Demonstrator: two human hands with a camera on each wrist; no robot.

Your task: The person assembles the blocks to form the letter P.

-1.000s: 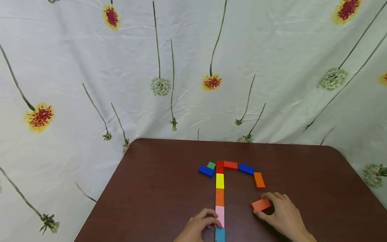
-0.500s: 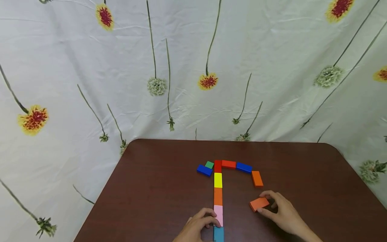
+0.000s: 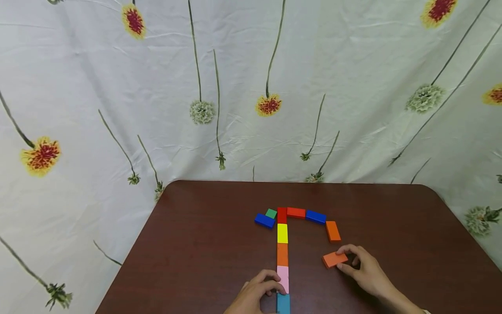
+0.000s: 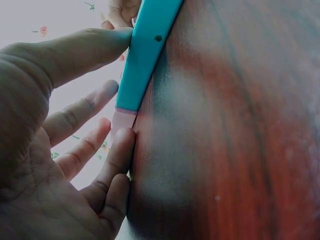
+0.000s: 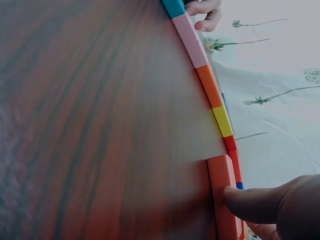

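Note:
In the head view my right hand [image 3: 366, 270] pinches a salmon-orange wooden block [image 3: 335, 259] by its right end, thumb on the near side and a finger on the far side. The right wrist view shows the thumb [image 5: 255, 202] against this block; whether it touches the tabletop I cannot tell. My left hand [image 3: 255, 292] rests beside a straight column of blocks, its fingertips on the pink block [image 3: 283, 279]. Its thumb [image 4: 95, 50] touches the teal block [image 4: 150, 55] in the left wrist view, the other fingers spread loosely.
Farther up the column lie orange [image 3: 282, 254], yellow [image 3: 282, 233] and dark red [image 3: 282, 215] blocks. From its top a red block [image 3: 296, 213], a blue block [image 3: 315, 216] and an orange block [image 3: 333, 231] curve right. Left sit green [image 3: 271, 213] and blue [image 3: 264, 220] blocks. A flowered cloth [image 3: 235, 87] hangs behind the table [image 3: 196, 244].
My right hand has shifted the held salmon-orange block slightly away from me, nearer the orange block of the curve. The left hand stays in place. The head view has moved slightly.

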